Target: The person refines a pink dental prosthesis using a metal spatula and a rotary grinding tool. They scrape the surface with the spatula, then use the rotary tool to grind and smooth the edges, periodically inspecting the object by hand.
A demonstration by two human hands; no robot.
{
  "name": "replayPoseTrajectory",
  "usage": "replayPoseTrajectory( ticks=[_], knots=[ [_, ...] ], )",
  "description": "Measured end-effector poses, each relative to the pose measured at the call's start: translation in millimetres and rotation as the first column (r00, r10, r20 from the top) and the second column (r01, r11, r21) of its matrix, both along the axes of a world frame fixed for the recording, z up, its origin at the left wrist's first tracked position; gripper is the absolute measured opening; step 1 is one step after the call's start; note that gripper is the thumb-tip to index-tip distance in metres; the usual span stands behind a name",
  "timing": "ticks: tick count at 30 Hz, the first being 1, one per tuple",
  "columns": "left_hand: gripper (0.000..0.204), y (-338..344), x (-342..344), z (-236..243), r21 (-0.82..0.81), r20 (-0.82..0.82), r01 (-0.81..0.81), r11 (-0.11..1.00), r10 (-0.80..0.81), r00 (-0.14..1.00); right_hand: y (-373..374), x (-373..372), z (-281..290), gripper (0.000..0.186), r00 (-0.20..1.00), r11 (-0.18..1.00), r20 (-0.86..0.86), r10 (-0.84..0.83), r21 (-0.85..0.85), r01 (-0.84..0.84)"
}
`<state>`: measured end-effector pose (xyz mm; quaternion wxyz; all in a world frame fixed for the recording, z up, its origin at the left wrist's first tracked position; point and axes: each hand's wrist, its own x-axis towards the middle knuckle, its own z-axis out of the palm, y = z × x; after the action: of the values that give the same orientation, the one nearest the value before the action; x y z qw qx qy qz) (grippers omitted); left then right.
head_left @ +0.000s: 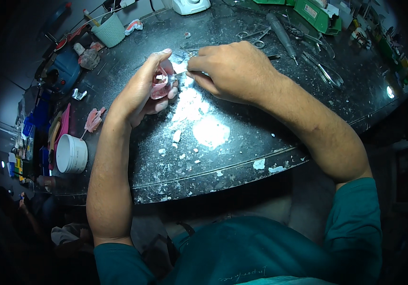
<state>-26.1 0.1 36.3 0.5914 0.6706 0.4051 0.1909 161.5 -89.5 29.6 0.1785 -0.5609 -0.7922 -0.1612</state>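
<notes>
My left hand is closed around a pink, partly see-through denture base, thumb along its top and fingertips curled under it. A small white piece shows inside the pink part. Above the bench, my right hand pinches a thin metal hand tool, most of its handle hidden by the fingers. The tool's tip reaches left to the denture base's edge and seems to touch it. White powder and crumbs lie on the dark bench top below both hands.
A white tub and a pink scrap stand left of my forearm. At the back right lie a grey handpiece, scissors and pliers. A mesh cup and green bins line the back.
</notes>
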Motion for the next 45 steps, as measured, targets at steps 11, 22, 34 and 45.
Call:
replayPoseTrajectory(
  ticks=[11,22,34,45],
  knots=[
    [0.061,4.0,-4.6,-8.5,0.273,-0.228,0.138,0.952,-0.075,0.971,-7.1,-13.4,-7.0,0.027,0.996,0.998,0.073,-0.045,-0.037,0.048],
    [0.063,-10.7,4.5,-7.4,0.295,0.025,-0.199,0.935,0.201,0.979,-9.3,-12.3,13.7,0.024,0.989,0.993,-0.143,-0.027,-0.115,0.011],
    [0.072,6.1,-7.2,-12.2,0.336,-0.236,0.06,0.94,0.022,0.972,-11.8,-12.3,4.5,0.026,0.997,1.0,-0.073,-0.008,0.028,0.01],
    [0.067,1.6,-6.3,-17.5,0.337,-0.242,-0.004,0.941,0.091,0.966,-11.4,-18.8,7.8,0.019,0.995,0.992,-0.084,-0.05,-0.122,0.039]
  ],
)
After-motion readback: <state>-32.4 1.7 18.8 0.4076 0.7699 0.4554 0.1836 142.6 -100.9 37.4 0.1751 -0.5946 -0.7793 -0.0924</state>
